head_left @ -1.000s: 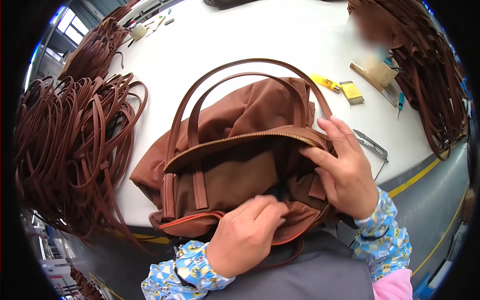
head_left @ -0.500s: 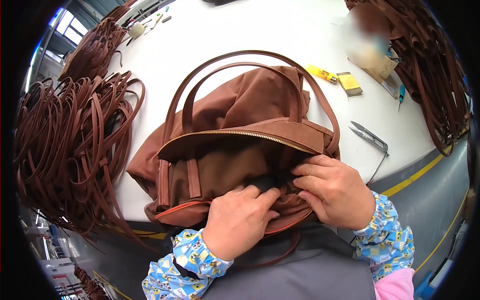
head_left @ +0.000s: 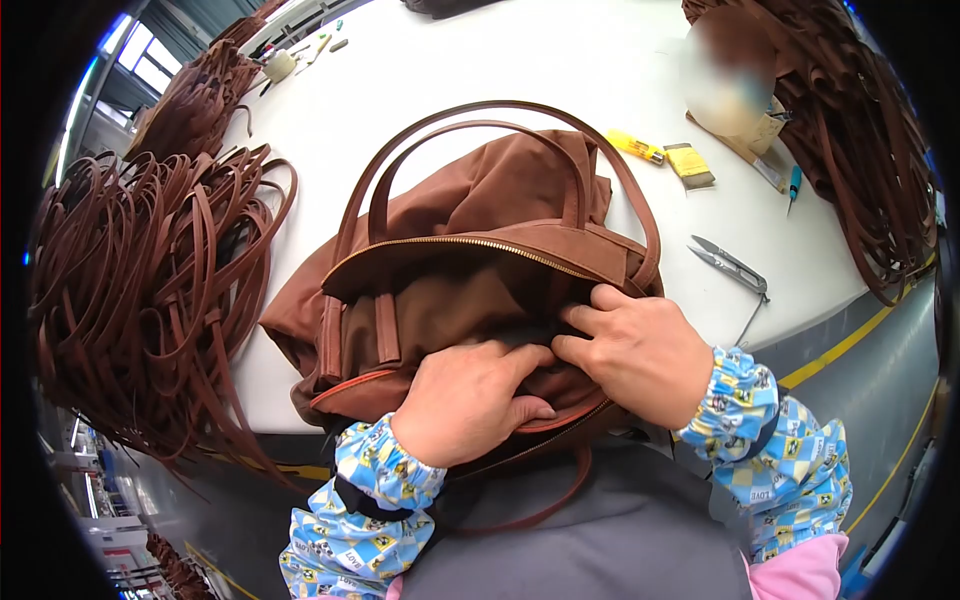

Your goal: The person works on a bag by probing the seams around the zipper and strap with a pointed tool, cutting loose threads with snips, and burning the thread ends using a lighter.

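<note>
Far left: loose heap of looped, reddish-brown leather-like straps, on a white-topped bench; behind, a small whitish pot, contents too small to tell

Centre: soft brown fabric bag with two arched handles and brass-toothed zip, lying at the bench's near edge, mouth gaping towards the person; inside, olive-brown cloth lining and a dark patch, unidentified

Left hand: fingers bent into the mouth, thumb apart; tips hidden, grip cannot be told

Right hand: fingers curled narrow inside the right edge; anything held is hidden

Right: yellow plastic cylinder; yellow-and-grey flat block; grey metal thread snips; turquoise-handled slender tool
</note>
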`<state>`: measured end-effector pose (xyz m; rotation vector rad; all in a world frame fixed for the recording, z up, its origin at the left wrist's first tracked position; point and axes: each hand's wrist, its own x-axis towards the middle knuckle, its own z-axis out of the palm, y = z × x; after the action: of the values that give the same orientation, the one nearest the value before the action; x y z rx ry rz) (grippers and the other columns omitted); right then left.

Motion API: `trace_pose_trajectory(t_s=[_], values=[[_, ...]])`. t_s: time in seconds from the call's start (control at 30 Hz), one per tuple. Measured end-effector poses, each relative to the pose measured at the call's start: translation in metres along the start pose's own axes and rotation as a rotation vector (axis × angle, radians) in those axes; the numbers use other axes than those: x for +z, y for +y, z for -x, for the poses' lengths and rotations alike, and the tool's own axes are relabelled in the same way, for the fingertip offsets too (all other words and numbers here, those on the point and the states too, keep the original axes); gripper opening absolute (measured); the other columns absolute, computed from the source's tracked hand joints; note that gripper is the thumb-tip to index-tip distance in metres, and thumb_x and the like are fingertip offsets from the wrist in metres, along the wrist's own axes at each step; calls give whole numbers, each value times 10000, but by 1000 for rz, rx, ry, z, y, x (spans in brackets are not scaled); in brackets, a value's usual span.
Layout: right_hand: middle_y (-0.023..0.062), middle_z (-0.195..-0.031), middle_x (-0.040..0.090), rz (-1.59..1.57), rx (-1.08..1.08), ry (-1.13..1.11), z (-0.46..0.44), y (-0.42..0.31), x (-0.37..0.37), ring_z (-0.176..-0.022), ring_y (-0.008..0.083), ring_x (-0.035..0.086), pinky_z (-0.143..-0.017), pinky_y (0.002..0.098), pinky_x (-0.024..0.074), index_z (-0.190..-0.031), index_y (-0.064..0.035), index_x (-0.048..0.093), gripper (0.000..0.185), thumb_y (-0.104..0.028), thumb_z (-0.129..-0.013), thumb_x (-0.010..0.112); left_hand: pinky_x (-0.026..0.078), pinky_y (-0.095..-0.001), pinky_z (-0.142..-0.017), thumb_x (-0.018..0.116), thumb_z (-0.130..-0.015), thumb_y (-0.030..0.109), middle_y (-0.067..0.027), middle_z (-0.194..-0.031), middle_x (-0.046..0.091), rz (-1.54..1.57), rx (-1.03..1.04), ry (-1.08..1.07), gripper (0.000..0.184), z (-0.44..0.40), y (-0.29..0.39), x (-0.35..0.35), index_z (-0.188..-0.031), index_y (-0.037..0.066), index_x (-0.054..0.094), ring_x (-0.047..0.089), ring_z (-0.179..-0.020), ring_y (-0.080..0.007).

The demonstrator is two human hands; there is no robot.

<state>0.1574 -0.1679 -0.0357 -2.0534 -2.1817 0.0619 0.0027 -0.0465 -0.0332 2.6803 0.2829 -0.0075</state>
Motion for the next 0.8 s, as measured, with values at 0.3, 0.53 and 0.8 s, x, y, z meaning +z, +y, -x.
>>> trace_pose_trajectory(t_s=[0.3, 0.53, 0.8], values=[[-17, -865, 578, 129, -180, -71, -9, 14, -1, -846, 165, 551, -601, 271, 516, -788, -110, 616, 112, -126, -694, 559, 473, -391, -588, 665, -690, 156, -75, -719, 600, -118, 47, 200, 98, -6, 1, 18, -747, 96, 612, 595, -741, -271], [33, -792, 585, 5, -178, 525, 5, 9, -9, -782, 188, 586, -559, 297, 504, -787, -62, 555, 97, -57, -691, 564, 498, -362, -642, 675, -646, 22, -98, -701, 568, 12, 299, 692, 145, 4, 12, -6, -707, 28, 544, 590, -737, -296], [143, -823, 583, -337, -79, 1125, 16, -18, 0, -706, 289, 586, -572, 319, 486, -870, -25, 485, 249, 82, -696, 626, 533, -339, -633, 718, -657, 29, -127, -816, 615, 198, 429, 803, 218, 28, 49, 0, -846, -12, 618, 613, -706, -274]])
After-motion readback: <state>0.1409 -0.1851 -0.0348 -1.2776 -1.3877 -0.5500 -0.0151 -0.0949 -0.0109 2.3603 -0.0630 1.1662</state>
